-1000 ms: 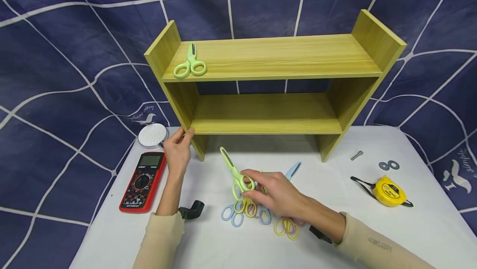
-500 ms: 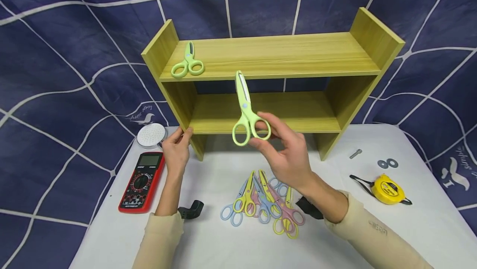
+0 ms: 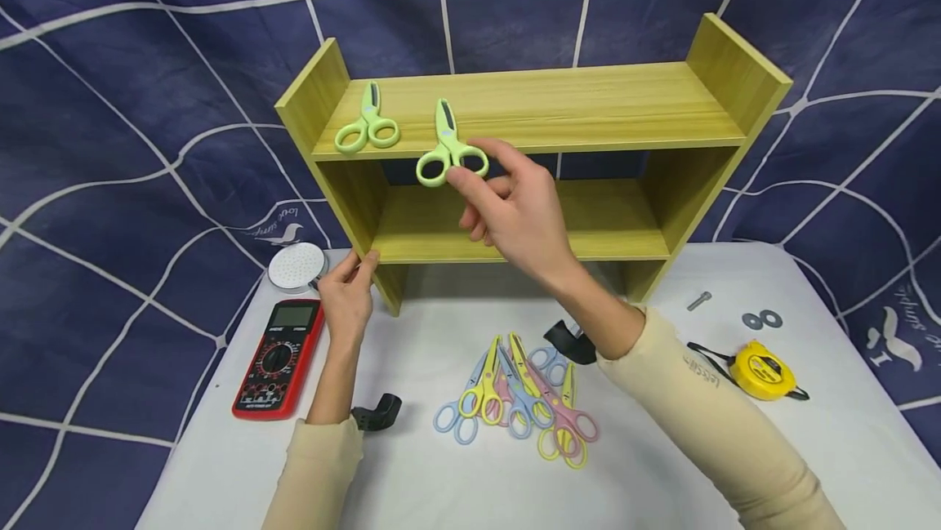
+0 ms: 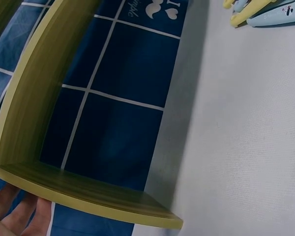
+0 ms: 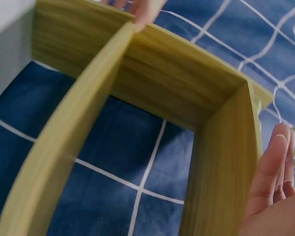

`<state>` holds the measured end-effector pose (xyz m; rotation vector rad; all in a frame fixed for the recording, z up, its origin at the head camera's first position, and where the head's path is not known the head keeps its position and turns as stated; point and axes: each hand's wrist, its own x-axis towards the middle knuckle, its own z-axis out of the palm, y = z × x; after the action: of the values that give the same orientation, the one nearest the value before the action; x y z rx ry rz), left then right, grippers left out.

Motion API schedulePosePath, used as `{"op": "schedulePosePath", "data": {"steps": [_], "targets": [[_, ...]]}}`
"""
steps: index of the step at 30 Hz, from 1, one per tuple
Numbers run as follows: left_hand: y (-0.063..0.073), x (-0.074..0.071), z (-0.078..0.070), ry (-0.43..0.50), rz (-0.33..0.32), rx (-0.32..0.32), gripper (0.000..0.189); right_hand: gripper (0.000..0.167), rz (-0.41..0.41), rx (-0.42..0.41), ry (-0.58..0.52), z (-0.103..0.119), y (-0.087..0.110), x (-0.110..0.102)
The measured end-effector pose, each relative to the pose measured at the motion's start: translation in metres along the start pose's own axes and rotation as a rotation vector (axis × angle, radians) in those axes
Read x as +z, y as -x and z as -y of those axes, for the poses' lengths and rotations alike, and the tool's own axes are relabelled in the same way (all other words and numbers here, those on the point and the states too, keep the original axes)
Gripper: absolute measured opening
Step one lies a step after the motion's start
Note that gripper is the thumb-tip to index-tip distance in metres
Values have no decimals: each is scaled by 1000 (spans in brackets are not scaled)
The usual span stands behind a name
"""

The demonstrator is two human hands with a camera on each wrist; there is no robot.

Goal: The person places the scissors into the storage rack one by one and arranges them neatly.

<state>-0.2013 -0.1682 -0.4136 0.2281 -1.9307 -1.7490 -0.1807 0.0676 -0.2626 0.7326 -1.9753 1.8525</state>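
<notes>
In the head view my right hand (image 3: 522, 207) pinches a pair of light green scissors (image 3: 447, 135) by one handle loop. Blades up, the scissors overlap the front edge of the top board of a wooden shelf (image 3: 573, 109). Another pair of green scissors (image 3: 370, 115) lies at the left end of that board. My left hand (image 3: 347, 297) grips the shelf's left side panel at the height of the lower board; its fingers (image 4: 22, 211) curl around the panel edge in the left wrist view. In the right wrist view, the held scissors are mostly hidden behind my right hand (image 5: 273, 191).
A pile of blue, yellow and pink scissors (image 3: 556, 409) lies on the white table (image 3: 412, 481) before the shelf. At left are a red multimeter (image 3: 276, 360) and a shower head (image 3: 296, 267). A yellow tape measure (image 3: 764, 372), a bolt (image 3: 699, 301) and two washers (image 3: 778, 320) lie right.
My right hand has lifted the green scissors from above the pile up to the top board's front edge, ending further left. My left hand stays on the shelf's side panel.
</notes>
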Motion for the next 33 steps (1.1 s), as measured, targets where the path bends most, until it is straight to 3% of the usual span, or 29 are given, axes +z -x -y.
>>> {"op": "schedulePosePath", "data": {"steps": [3, 9, 19, 27, 33], "targets": [[-1, -4, 0, 1, -9, -4, 32, 43, 8, 88, 14, -1, -14, 6], [-3, -6, 0, 9, -12, 7, 31, 49, 0, 157, 108, -1, -30, 16], [-2, 0, 2, 20, -19, 12, 30, 59, -31, 207, 155, -2, -32, 27], [-2, 1, 2, 8, -2, 3, 31, 61, -21, 164, 139, -8, -25, 25], [0, 3, 2, 12, -17, -4, 30, 60, 2, 15, 114, -12, -9, 21]]}}
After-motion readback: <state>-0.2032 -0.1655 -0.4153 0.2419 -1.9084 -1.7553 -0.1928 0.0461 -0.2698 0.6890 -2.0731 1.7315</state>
